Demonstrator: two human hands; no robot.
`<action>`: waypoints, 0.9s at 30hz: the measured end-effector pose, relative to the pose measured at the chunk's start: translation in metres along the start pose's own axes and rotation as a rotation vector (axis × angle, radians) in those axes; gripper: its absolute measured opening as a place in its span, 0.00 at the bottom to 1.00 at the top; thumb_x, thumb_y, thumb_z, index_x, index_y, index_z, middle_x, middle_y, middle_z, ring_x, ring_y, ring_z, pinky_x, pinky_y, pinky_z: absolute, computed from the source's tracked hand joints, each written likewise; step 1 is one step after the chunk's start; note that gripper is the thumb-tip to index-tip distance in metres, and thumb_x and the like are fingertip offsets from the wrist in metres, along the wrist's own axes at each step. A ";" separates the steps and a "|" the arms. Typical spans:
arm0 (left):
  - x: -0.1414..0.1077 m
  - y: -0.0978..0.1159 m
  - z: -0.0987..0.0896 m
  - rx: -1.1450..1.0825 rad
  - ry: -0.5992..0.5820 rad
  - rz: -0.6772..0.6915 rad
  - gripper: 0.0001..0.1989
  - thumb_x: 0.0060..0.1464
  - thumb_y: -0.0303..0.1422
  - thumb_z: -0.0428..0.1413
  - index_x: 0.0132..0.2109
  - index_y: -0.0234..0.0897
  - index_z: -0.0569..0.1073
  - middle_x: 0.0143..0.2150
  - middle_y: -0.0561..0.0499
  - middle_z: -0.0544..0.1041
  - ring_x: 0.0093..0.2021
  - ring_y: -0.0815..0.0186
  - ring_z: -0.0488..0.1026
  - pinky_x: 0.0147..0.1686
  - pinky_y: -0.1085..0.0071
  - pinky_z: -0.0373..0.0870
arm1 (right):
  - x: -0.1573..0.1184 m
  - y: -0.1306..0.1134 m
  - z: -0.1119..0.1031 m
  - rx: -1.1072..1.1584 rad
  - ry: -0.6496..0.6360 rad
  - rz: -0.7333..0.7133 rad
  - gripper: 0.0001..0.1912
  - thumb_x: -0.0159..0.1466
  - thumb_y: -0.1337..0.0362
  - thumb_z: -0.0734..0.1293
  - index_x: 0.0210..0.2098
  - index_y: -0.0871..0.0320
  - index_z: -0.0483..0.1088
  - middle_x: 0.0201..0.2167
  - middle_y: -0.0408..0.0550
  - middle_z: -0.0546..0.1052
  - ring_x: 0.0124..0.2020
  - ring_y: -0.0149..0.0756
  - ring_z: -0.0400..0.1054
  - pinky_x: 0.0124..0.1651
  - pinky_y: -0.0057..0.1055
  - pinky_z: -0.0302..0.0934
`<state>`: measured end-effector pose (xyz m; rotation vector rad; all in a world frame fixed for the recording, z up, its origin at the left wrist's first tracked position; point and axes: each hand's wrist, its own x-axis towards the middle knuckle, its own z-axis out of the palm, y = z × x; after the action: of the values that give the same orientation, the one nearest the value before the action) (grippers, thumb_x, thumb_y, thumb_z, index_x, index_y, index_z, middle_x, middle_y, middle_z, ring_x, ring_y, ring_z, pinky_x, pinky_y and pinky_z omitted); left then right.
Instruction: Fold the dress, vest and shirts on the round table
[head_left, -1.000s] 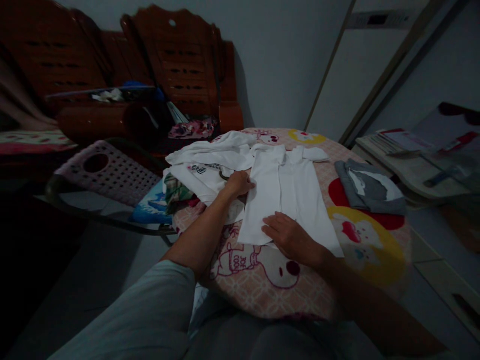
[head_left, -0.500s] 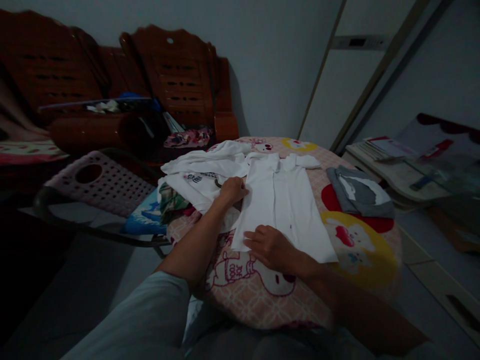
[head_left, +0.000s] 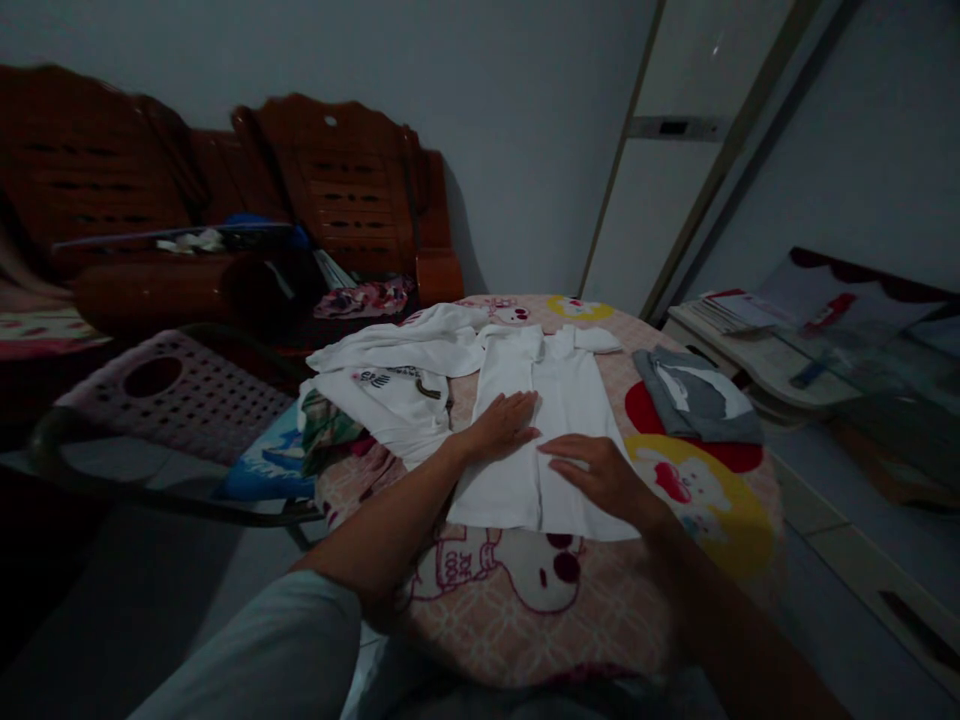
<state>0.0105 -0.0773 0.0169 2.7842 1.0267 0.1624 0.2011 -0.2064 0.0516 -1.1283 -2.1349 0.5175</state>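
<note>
A white shirt [head_left: 502,490] is spread on the round table, its collar away from me and its hem near me. My left hand [head_left: 501,425] rests flat on the shirt's middle, fingers stretched out. My right hand [head_left: 596,470] is open over the shirt's right half, fingertips at the centre line. To the left lies a heap of white clothes with a dark print [head_left: 405,390]. Under its edge a green patterned cloth [head_left: 326,432] pokes out. A folded grey garment [head_left: 697,395] with a white patch sits at the table's right side.
A pink patterned tablecloth [head_left: 480,640] covers the table. At left stands a chair with a woven pink back [head_left: 187,400], a blue cushion [head_left: 266,460] by it. Wooden chairs [head_left: 337,190] line the wall. Papers [head_left: 731,310] lie on a side unit at right.
My left hand has moved from the shirt's left edge to its middle. My right hand has shifted up and right from the lower left hem. The view has tilted up slightly.
</note>
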 end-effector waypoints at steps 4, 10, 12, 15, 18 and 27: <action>-0.015 0.006 -0.034 -0.008 -0.099 -0.030 0.27 0.63 0.39 0.51 0.65 0.31 0.63 0.65 0.36 0.68 0.63 0.56 0.67 0.60 0.64 0.63 | -0.040 0.015 -0.042 -0.196 -0.005 0.149 0.12 0.67 0.63 0.65 0.46 0.57 0.78 0.43 0.54 0.81 0.45 0.43 0.76 0.50 0.41 0.69; -0.071 0.049 -0.049 0.039 -0.306 0.168 0.25 0.56 0.45 0.59 0.55 0.32 0.72 0.49 0.37 0.78 0.50 0.51 0.76 0.49 0.61 0.71 | -0.098 0.003 -0.024 -0.468 -0.221 0.087 0.21 0.61 0.67 0.68 0.55 0.57 0.73 0.55 0.59 0.75 0.56 0.49 0.69 0.56 0.48 0.66; -0.087 0.063 -0.038 0.056 -0.257 0.201 0.23 0.56 0.39 0.58 0.55 0.32 0.71 0.54 0.34 0.75 0.54 0.51 0.74 0.50 0.61 0.71 | -0.101 -0.004 -0.012 -0.555 -0.186 0.027 0.23 0.61 0.70 0.64 0.56 0.59 0.71 0.56 0.61 0.73 0.57 0.50 0.67 0.56 0.49 0.66; -0.101 0.078 -0.020 0.098 -0.218 0.221 0.24 0.54 0.29 0.56 0.58 0.30 0.68 0.60 0.30 0.69 0.60 0.50 0.69 0.55 0.60 0.69 | -0.094 -0.015 0.001 -0.653 -0.168 -0.016 0.23 0.61 0.74 0.60 0.54 0.62 0.71 0.52 0.62 0.74 0.53 0.49 0.68 0.53 0.46 0.67; -0.108 0.085 -0.011 0.134 -0.203 0.186 0.29 0.51 0.24 0.56 0.61 0.28 0.65 0.63 0.28 0.66 0.64 0.48 0.65 0.58 0.57 0.68 | -0.085 -0.021 0.008 -0.776 -0.223 0.065 0.21 0.60 0.77 0.60 0.50 0.60 0.72 0.48 0.59 0.76 0.46 0.45 0.69 0.47 0.39 0.68; -0.111 0.057 -0.030 0.059 -0.134 0.155 0.28 0.57 0.21 0.49 0.63 0.41 0.68 0.59 0.43 0.75 0.55 0.58 0.75 0.50 0.65 0.72 | -0.085 -0.001 -0.004 -0.752 -0.093 0.234 0.17 0.61 0.78 0.59 0.39 0.58 0.76 0.39 0.53 0.79 0.42 0.42 0.71 0.47 0.37 0.65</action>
<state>-0.0422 -0.1892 0.0523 2.8818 0.7984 -0.0360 0.2379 -0.2775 0.0244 -1.7955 -2.3567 -0.1767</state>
